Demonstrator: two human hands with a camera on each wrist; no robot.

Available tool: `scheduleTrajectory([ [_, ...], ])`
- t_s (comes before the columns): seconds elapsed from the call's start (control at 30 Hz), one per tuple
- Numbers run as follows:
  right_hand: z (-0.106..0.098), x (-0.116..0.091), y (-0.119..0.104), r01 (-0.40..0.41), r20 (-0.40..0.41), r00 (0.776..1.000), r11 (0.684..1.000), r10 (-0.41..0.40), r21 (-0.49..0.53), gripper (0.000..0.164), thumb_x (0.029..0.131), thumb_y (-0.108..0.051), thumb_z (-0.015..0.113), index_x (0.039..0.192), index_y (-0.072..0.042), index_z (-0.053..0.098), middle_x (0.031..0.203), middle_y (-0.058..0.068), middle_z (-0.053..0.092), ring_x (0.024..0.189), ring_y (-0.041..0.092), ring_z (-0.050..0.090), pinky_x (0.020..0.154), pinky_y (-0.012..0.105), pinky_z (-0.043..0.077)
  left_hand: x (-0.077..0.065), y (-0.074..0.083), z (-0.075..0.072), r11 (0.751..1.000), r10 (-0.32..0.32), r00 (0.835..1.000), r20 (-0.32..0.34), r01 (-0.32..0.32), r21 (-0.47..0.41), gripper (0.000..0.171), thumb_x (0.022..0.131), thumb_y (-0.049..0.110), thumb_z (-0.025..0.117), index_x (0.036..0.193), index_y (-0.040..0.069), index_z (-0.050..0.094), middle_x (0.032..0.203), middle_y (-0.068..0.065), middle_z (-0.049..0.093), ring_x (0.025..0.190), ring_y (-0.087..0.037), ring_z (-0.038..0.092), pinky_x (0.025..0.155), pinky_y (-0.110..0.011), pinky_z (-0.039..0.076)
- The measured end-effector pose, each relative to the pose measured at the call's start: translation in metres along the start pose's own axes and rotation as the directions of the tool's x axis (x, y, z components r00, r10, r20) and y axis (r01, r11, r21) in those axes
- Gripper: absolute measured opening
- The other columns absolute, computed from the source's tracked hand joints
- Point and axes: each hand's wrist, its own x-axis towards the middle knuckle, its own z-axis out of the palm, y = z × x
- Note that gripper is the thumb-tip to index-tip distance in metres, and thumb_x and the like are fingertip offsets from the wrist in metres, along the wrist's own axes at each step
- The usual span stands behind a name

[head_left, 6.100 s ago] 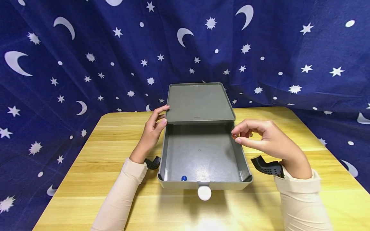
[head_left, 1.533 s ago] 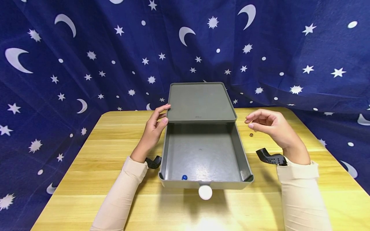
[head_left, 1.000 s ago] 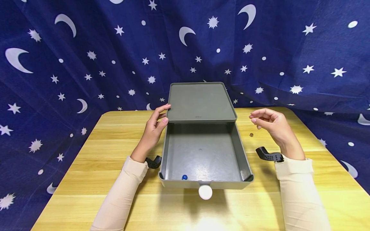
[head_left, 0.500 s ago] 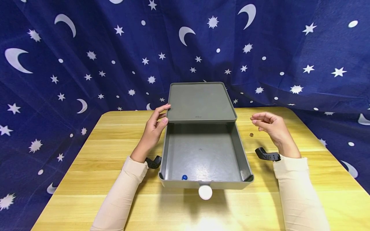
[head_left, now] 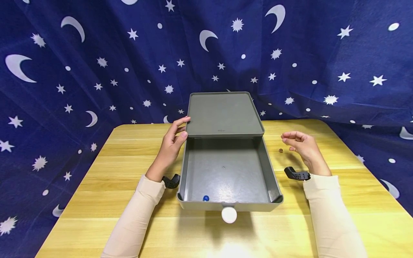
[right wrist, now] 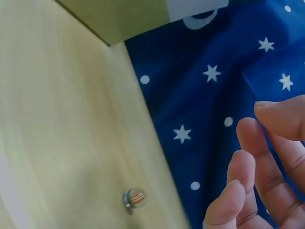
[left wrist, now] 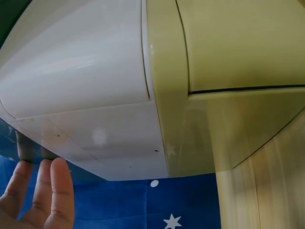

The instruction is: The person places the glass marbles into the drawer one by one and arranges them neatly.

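A grey drawer [head_left: 275, 182] with a white round knob [head_left: 229, 215] stands pulled out of its box [head_left: 226, 113]. Inside it, near the front left, lies a blue marble [head_left: 206, 198]. My left hand [head_left: 172, 143] rests against the left side of the box top; its fingertips [left wrist: 60, 176] touch the underside edge in the left wrist view. My right hand [head_left: 303, 148] hovers over the table to the right, fingers loosely bent and holding nothing. Just left of it a small glass marble [head_left: 280, 150] lies on the wood; the right wrist view shows orange streaks in this marble [right wrist: 135, 197].
The wooden table [head_left: 129, 172] carries the box near its back edge. Behind it hangs a dark blue cloth [head_left: 145, 46] with white moons and stars. A black camera mount [head_left: 297, 174] sits on my right wrist, another mount [head_left: 171, 181] on my left.
Earlier my right hand pinched a red marble above the drawer's right edge; that marble is now out of sight. The hand moved right, then drew slightly back. My left hand stayed put.
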Motion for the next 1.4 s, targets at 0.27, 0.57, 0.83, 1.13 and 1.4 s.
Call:
scheduleTrajectory([
  [0.27, -0.006, 0.005, 0.014, -0.051, -0.011, 0.999, 0.998, 0.051, -0.045, 0.03, 0.101, 0.004, 0.068, 0.098, -0.024, 0.08, 0.094, -0.017, 0.078, 0.087, -0.002, 0.07, 0.067, 0.018, 0.052, 0.0, 0.001, 0.0, 1.0, -0.001, 1.0, 0.001, 0.001, 0.004, 0.053, 0.104, 0.021, 0.051, 0.154, 0.003, 0.052, 0.166, -0.013, 0.046, 0.142, -0.037, 0.051, 0.109, -0.049, 0.045],
  [0.57, -0.01, 0.008, 0.025, -0.087, -0.011, 0.996, 0.988, 0.086, -0.129, 0.029, 0.102, 0.001, 0.068, 0.1, -0.027, 0.078, 0.093, -0.022, 0.076, 0.085, -0.002, 0.069, 0.069, 0.019, 0.053, 0.0, 0.0, 0.0, 1.0, 0.001, 1.0, 0.0, -0.001, 0.006, 0.053, 0.104, 0.022, 0.052, 0.154, 0.003, 0.052, 0.166, -0.013, 0.046, 0.143, -0.036, 0.051, 0.108, -0.047, 0.045],
  [0.83, -0.01, 0.01, 0.032, -0.111, -0.025, 0.994, 0.977, 0.108, -0.18, 0.035, 0.102, 0.001, 0.067, 0.095, -0.031, 0.078, 0.09, -0.023, 0.074, 0.079, -0.001, 0.066, 0.067, 0.019, 0.053, 0.0, 0.0, 0.0, 1.0, -0.001, 1.0, -0.003, 0.001, 0.008, 0.053, 0.104, 0.021, 0.051, 0.154, 0.003, 0.051, 0.166, -0.014, 0.046, 0.142, -0.037, 0.052, 0.107, -0.047, 0.045],
  [1.13, -0.011, 0.01, 0.037, -0.107, -0.031, 0.994, 0.968, 0.103, -0.226, 0.021, 0.103, -0.003, 0.068, 0.104, -0.022, 0.077, 0.09, -0.022, 0.075, 0.077, 0.001, 0.068, 0.068, 0.02, 0.054, 0.0, 0.002, 0.001, 1.0, -0.007, 1.0, -0.007, 0.007, 0.008, 0.053, 0.104, 0.021, 0.051, 0.154, 0.003, 0.051, 0.166, -0.014, 0.047, 0.142, -0.037, 0.052, 0.107, -0.048, 0.045],
  [1.4, -0.012, 0.011, 0.039, -0.115, -0.032, 0.993, 0.944, 0.111, -0.309, 0.017, 0.104, -0.006, 0.068, 0.12, -0.003, 0.072, 0.089, -0.024, 0.073, 0.08, -0.001, 0.067, 0.069, 0.021, 0.054, 0.0, 0.001, 0.001, 1.0, -0.004, 1.0, -0.007, 0.004, 0.009, 0.053, 0.104, 0.021, 0.051, 0.154, 0.002, 0.051, 0.165, -0.014, 0.047, 0.142, -0.037, 0.051, 0.107, -0.048, 0.045],
])
